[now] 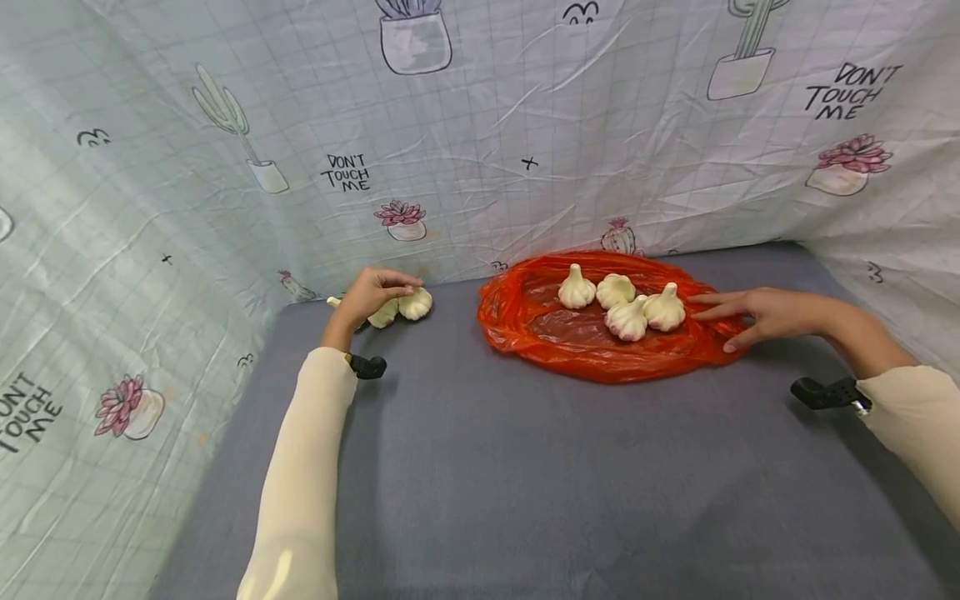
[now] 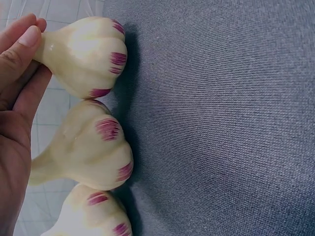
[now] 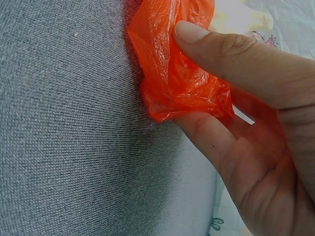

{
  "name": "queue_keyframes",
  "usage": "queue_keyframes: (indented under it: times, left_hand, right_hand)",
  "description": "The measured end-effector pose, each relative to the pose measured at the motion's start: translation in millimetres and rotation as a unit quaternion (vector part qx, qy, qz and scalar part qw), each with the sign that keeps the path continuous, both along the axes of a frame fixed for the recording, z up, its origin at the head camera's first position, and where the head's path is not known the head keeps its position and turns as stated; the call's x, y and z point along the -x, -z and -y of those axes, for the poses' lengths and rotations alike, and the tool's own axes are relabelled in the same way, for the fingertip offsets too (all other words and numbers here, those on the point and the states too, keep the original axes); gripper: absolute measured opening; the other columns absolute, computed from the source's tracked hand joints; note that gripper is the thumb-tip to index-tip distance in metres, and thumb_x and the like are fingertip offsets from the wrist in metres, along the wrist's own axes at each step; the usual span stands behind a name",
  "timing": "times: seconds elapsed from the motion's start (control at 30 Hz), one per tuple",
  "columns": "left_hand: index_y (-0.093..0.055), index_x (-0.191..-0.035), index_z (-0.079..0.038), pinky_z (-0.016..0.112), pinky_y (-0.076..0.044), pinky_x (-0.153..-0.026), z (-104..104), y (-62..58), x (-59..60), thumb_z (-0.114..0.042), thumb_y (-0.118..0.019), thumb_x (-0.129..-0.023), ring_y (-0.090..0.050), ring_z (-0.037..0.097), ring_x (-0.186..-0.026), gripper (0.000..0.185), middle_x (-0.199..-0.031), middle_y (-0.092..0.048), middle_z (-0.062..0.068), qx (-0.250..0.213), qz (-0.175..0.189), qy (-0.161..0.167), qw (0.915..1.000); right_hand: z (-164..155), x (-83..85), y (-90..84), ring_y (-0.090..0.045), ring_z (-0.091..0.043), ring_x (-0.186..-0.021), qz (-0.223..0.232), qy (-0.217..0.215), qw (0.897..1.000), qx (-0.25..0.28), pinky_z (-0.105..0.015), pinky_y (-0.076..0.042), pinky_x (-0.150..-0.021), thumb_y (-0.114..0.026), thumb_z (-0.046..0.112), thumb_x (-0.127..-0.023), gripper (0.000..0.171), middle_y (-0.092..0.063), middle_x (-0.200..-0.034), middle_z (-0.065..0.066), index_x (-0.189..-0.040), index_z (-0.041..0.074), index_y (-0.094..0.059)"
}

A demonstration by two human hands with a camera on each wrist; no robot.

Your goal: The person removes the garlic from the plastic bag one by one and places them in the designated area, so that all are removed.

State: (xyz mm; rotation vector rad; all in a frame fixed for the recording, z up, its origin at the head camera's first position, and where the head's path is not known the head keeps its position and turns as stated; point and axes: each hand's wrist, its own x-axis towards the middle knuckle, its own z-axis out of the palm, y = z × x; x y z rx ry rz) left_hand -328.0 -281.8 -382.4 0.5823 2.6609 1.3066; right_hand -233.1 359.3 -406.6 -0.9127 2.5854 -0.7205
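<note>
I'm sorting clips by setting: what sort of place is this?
Probably a makeshift recording booth, though the room beyond is hidden: plant-printed cloth hangs along three sides of a grey tabletop, and a small black device sits at each wrist.

Enclosure: one wrinkled, pale, glossy sheet (image 1: 465, 125) with a faint printed grid, hanging at the back and along both sides. Printed motifs: green potted cacti (image 1: 227, 112), pink-leaved potted succulents (image 1: 402, 214), black "DON'T TOUCH ME" lettering (image 1: 347, 174), small black crosses (image 1: 529, 162). Surface: flat grey tabletop (image 1: 487, 467), finely ribbed fabric, far edge against the sheet. Lighting: diffuse; pale sheen on creases, soft shading across the tabletop.
</note>
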Motion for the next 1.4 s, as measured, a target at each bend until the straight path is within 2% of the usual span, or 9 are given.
queue_keyframes:
  times: [0.17,0.3,0.47,0.57,0.67,0.87,1.07,1.2,1.4]
  left_hand:
    - [-0.077,-0.119,-0.006,0.051,-0.054,-0.092,5,2.5,0.2,-0.015,-0.069,-0.098,-0.068,0.027,-0.111,0.024,-0.118,-0.073,0.014,0.028,-0.009,-0.014,0.9995]
    - [-0.076,-0.12,-0.006,0.047,-0.054,-0.093,6,3.1,1.7,-0.015,-0.068,-0.099,-0.067,0.026,-0.114,0.024,-0.12,-0.073,0.015,0.038,-0.014,-0.008,0.9992]
    - [-0.073,-0.124,-0.003,0.041,-0.055,-0.094,6,4.9,2.7,-0.013,-0.068,-0.099,-0.067,0.028,-0.116,0.027,-0.123,-0.071,0.016,0.042,-0.02,0.002,0.9989]
    - [-0.07,-0.128,0.0,0.043,-0.055,-0.094,3,3.2,0.5,-0.011,-0.068,-0.099,-0.067,0.03,-0.117,0.031,-0.128,-0.068,0.018,0.038,-0.018,0.003,0.9991]
    - [-0.069,-0.13,-0.003,0.045,-0.052,-0.1,-4,-1.6,-2.1,-0.01,-0.068,-0.099,-0.064,0.029,-0.122,0.032,-0.134,-0.066,0.016,0.035,-0.021,0.005,0.9991]
    - [-0.07,-0.13,-0.009,0.048,-0.036,-0.116,-26,-18.4,-8.1,-0.015,-0.069,-0.099,-0.052,0.027,-0.137,0.032,-0.138,-0.064,0.01,0.055,-0.071,0.027,0.9956]
    - [-0.07,-0.131,-0.016,0.051,-0.039,-0.113,-57,-31.3,-15.2,-0.022,-0.068,-0.1,-0.053,0.021,-0.136,0.032,-0.136,-0.066,0.003,0.071,-0.123,0.074,0.9871]
    - [-0.068,-0.133,-0.016,0.049,-0.039,-0.113,-79,-36.0,-17.8,-0.024,-0.067,-0.101,-0.054,0.018,-0.134,0.034,-0.136,-0.066,-0.001,0.057,-0.132,0.116,0.9828]
    - [-0.066,-0.137,-0.017,0.041,-0.04,-0.113,-113,-40.5,-23.4,-0.019,-0.067,-0.101,-0.053,0.014,-0.133,0.036,-0.138,-0.064,-0.002,0.055,-0.142,0.154,0.9762]
  right_hand:
    - [3,1.2,0.5,-0.033,-0.033,-0.144,-0.006,-0.007,1.0,-0.006,0.001,-0.017,-0.098,-0.082,0.031,-0.084,0.061,-0.042,-0.154,0.011,-0.139,0.011,-0.065]
    - [4,1.9,-1.3,-0.035,-0.045,-0.141,-0.004,-0.007,1.0,-0.012,0.0,-0.019,-0.098,-0.082,0.032,-0.084,0.061,-0.044,-0.156,0.001,-0.139,0.01,-0.064]
    - [6,2.6,-4.0,-0.033,-0.049,-0.143,0.017,0.0,1.0,-0.023,-0.007,-0.025,-0.101,-0.082,0.032,-0.084,0.063,-0.043,-0.156,-0.015,-0.14,0.011,-0.063]
    - [5,2.6,-3.8,-0.031,-0.049,-0.144,0.026,0.001,0.999,-0.022,-0.007,-0.024,-0.102,-0.082,0.032,-0.084,0.063,-0.042,-0.157,-0.016,-0.14,0.011,-0.063]
    - [4,2.0,-2.3,-0.031,-0.048,-0.143,0.021,-0.002,1.0,-0.016,-0.003,-0.019,-0.1,-0.082,0.032,-0.084,0.063,-0.043,-0.157,-0.008,-0.14,0.01,-0.064]
    - [1,0.7,1.6,-0.033,-0.033,-0.143,-0.003,-0.003,1.0,-0.008,0.0,-0.018,-0.098,-0.082,0.034,-0.084,0.062,-0.041,-0.155,0.01,-0.139,0.012,-0.065]
    - [1,1.2,0.2,-0.036,-0.045,-0.14,-0.007,-0.001,1.0,-0.012,-0.001,-0.021,-0.097,-0.084,0.032,-0.082,0.062,-0.046,-0.155,-0.002,-0.137,0.011,-0.066]
    - [1,2.2,-1.2,-0.035,-0.049,-0.141,0.003,0.002,1.0,-0.012,-0.002,-0.022,-0.097,-0.084,0.031,-0.082,0.063,-0.046,-0.155,-0.011,-0.138,0.01,-0.065]
    - [0,1.7,0.0,-0.035,-0.05,-0.14,0.001,0.002,1.0,-0.012,-0.001,-0.02,-0.097,-0.084,0.032,-0.082,0.063,-0.045,-0.156,-0.003,-0.138,0.01,-0.065]
